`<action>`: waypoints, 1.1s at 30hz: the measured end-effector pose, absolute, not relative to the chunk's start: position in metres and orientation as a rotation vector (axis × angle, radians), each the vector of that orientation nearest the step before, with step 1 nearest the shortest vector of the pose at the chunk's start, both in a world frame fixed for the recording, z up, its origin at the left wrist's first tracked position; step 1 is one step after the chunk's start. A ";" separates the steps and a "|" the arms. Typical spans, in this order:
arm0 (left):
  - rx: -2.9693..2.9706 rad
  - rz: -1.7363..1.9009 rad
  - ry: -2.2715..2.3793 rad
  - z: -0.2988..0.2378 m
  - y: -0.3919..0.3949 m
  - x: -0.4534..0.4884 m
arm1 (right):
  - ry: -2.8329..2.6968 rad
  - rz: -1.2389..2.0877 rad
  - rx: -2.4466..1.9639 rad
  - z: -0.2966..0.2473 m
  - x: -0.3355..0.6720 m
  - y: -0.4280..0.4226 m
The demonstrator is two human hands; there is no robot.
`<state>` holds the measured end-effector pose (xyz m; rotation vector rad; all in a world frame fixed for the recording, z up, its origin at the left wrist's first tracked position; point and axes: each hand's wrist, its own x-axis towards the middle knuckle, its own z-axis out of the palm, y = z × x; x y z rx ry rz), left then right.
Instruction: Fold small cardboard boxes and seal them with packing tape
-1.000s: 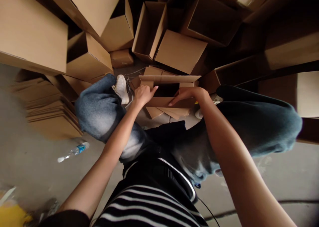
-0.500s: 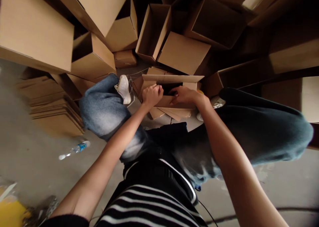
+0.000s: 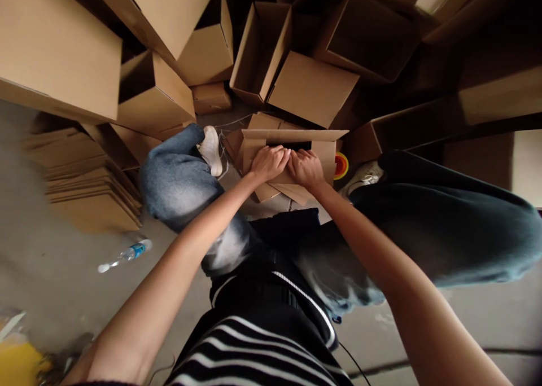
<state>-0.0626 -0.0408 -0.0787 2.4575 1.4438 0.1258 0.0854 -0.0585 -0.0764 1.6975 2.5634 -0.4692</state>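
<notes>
Left hand (image 3: 270, 163) and right hand (image 3: 305, 169) rest palms-down, grip released, on the folded near flap (image 3: 280, 179) of a cardboard carton (image 3: 254, 152) at 12 o'clock. Far flap (image 3: 294, 135) stands raised; a dark gap remains uncovered.

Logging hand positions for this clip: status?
Left hand and right hand side by side on near flap of cardboard box. Jeans-clad legs flank it.

- Plastic bottle (image 3: 127, 255) lying on the floor: blue label (image 3: 138, 249) is showing, lettering too small to read.
- Round red-and-yellow disc (image 3: 341, 166): no legible characters are showing.
- Cardboard cartons (image 3: 311, 90): no readable print is showing.
</notes>
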 end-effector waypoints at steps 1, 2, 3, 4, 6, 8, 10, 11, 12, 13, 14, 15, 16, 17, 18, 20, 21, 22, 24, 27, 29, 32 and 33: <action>2.452 0.112 1.432 -0.082 -0.039 -0.063 | 2.585 -0.446 1.695 -0.080 0.085 -0.058; 2.452 0.097 1.414 -0.085 -0.037 -0.063 | 2.582 -0.433 1.707 -0.083 0.085 -0.056; 2.456 0.082 1.390 -0.088 -0.035 -0.063 | 2.564 -0.430 1.728 -0.086 0.084 -0.055; 2.458 0.064 1.365 -0.090 -0.032 -0.064 | 2.544 -0.436 1.745 -0.088 0.084 -0.054; 2.454 0.008 1.337 -0.094 -0.029 -0.064 | 2.516 -0.456 1.752 -0.090 0.083 -0.053; 2.447 -0.059 1.349 -0.094 -0.028 -0.064 | 2.500 -0.464 1.746 -0.091 0.081 -0.053; 2.443 -0.106 1.388 -0.093 -0.028 -0.064 | 2.491 -0.469 1.738 -0.091 0.080 -0.053; 2.439 -0.111 1.407 -0.093 -0.029 -0.064 | 2.489 -0.473 1.732 -0.090 0.080 -0.053; 2.432 -0.104 1.423 -0.092 -0.029 -0.064 | 2.489 -0.479 1.720 -0.089 0.080 -0.053; 2.425 -0.091 1.438 -0.092 -0.028 -0.063 | 2.489 -0.486 1.706 -0.088 0.080 -0.053; 2.415 -0.076 1.450 -0.092 -0.028 -0.063 | 2.489 -0.492 1.692 -0.087 0.080 -0.052; 2.405 -0.063 1.462 -0.091 -0.028 -0.062 | 2.485 -0.498 1.683 -0.086 0.080 -0.052; 2.398 -0.054 1.470 -0.091 -0.028 -0.061 | 2.478 -0.504 1.682 -0.085 0.081 -0.052; 2.392 -0.052 1.478 -0.090 -0.027 -0.061 | 2.472 -0.511 1.685 -0.085 0.081 -0.051; 2.388 -0.054 1.485 -0.089 -0.027 -0.060 | 2.467 -0.517 1.691 -0.084 0.081 -0.051; 2.378 -0.053 1.486 -0.085 -0.027 -0.059 | 2.462 -0.530 1.707 -0.084 0.082 -0.051; 2.372 -0.048 1.486 -0.084 -0.027 -0.058 | 2.463 -0.534 1.716 -0.084 0.083 -0.051; 2.364 -0.040 1.488 -0.082 -0.027 -0.058 | 2.463 -0.536 1.725 -0.084 0.083 -0.051; 2.353 -0.026 1.497 -0.080 -0.028 -0.058 | 2.464 -0.533 1.740 -0.084 0.083 -0.051; 2.346 -0.015 1.485 -0.079 -0.028 -0.058 | 2.464 -0.515 1.752 -0.085 0.083 -0.052; 2.343 -0.013 1.470 -0.080 -0.029 -0.059 | 2.457 -0.501 1.764 -0.086 0.082 -0.051; 2.363 -0.047 1.459 -0.083 -0.028 -0.059 | 2.424 -0.500 1.773 -0.087 0.081 -0.050; 2.374 -0.057 1.460 -0.084 -0.028 -0.058 | 2.416 -0.504 1.772 -0.086 0.081 -0.050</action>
